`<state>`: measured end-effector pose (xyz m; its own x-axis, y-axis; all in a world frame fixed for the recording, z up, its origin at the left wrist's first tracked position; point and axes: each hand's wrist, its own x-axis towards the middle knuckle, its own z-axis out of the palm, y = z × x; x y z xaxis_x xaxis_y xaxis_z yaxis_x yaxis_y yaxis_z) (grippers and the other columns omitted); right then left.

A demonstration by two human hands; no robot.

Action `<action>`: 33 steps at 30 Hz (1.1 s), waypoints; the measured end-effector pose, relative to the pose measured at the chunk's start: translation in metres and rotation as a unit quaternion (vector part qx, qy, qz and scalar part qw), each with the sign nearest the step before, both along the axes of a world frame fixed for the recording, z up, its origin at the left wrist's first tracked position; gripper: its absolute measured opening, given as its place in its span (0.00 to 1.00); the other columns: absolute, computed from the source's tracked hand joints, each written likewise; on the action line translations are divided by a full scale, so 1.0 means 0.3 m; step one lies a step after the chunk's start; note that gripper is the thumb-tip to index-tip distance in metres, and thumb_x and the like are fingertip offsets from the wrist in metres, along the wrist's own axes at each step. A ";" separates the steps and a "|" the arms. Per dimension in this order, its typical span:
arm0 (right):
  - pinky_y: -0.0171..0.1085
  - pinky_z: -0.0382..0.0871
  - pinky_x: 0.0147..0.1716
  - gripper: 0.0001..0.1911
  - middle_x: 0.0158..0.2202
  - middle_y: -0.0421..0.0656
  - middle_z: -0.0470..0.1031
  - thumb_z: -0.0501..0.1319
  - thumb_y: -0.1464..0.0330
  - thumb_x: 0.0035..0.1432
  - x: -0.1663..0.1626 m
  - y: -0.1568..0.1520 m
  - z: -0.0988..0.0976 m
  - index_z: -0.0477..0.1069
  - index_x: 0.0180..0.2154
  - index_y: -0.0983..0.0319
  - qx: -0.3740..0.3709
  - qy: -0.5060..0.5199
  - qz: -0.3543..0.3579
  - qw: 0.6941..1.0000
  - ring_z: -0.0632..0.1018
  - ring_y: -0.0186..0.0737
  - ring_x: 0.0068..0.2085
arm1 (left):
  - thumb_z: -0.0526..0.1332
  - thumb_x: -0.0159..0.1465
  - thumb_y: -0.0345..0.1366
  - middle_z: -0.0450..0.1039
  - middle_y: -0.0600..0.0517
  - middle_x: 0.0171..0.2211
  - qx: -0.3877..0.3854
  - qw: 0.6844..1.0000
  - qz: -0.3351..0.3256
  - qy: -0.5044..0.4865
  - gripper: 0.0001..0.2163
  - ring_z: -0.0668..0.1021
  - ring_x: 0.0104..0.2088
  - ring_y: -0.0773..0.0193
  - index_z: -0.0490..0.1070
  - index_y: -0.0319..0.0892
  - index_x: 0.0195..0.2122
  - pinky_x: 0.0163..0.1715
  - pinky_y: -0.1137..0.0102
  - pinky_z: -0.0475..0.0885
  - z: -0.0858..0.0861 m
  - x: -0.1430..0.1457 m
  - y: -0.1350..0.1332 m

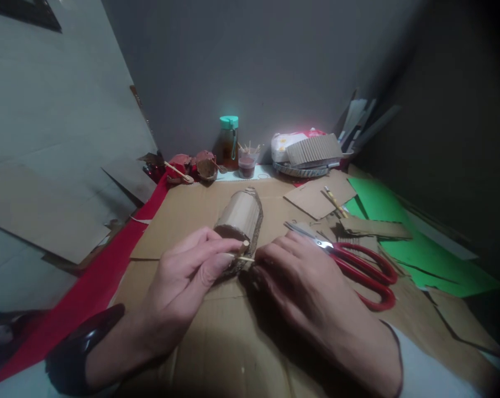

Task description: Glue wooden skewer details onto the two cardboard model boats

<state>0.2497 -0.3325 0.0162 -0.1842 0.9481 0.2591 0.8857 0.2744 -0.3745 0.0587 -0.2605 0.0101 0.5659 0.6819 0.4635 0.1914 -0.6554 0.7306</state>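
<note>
Between thumb and forefinger, my left hand [195, 265] pinches a small tan round-ended piece [246, 244]. A toothpick [245, 258] spans the gap from my left thumb to the closed fingertips of my right hand [295, 276], which appear to grip its other end. Just behind my hands lies a curved cardboard piece [239, 213], arched like a half cylinder on a flat cardboard base with a pointed far end. My left fingers hide its near part. Scissors with red handles [366, 271] lie beside my right hand, their blades partly open.
Cardboard [183, 215] covers the table. Scraps [322, 193], a pencil [335, 202] and a green sheet [374, 202] lie right. Along the wall stand a bottle [229, 143], a cup of toothpicks [250, 152], a small tub [246, 167], red-brown shells [206, 166] and a packet [283, 145].
</note>
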 end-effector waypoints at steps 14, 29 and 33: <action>0.49 0.61 0.42 0.14 0.33 0.45 0.70 0.49 0.67 0.69 0.000 -0.013 0.002 0.69 0.34 0.63 0.042 -0.014 -0.001 0.999 0.67 0.45 0.38 | 0.54 0.71 0.34 0.74 0.52 0.38 -0.017 0.999 0.003 -0.027 0.14 0.77 0.40 0.62 0.79 0.51 0.45 0.39 0.66 0.70 -0.004 -0.007 0.003; 0.48 0.63 0.40 0.13 0.32 0.45 0.70 0.52 0.68 0.67 0.013 -0.019 -0.003 0.69 0.32 0.63 0.071 -0.024 -0.002 0.997 0.68 0.44 0.36 | 0.60 0.66 0.31 0.73 0.56 0.31 0.088 0.993 0.083 0.016 0.06 0.74 0.31 0.65 0.75 0.46 0.34 0.32 0.68 0.67 0.009 0.013 0.000; 0.47 0.63 0.40 0.11 0.32 0.45 0.71 0.53 0.69 0.66 0.017 -0.018 0.000 0.69 0.31 0.63 0.069 0.006 0.001 0.998 0.69 0.44 0.37 | 0.60 0.66 0.28 0.71 0.56 0.29 0.106 0.990 0.088 0.019 0.07 0.72 0.30 0.67 0.74 0.46 0.32 0.30 0.68 0.66 0.012 0.014 -0.002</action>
<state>0.2548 -0.3378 0.0163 -0.1818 0.9027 0.3900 0.8805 0.3260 -0.3442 0.0628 -0.2613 0.0136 0.4672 0.6611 0.5870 0.3402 -0.7473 0.5709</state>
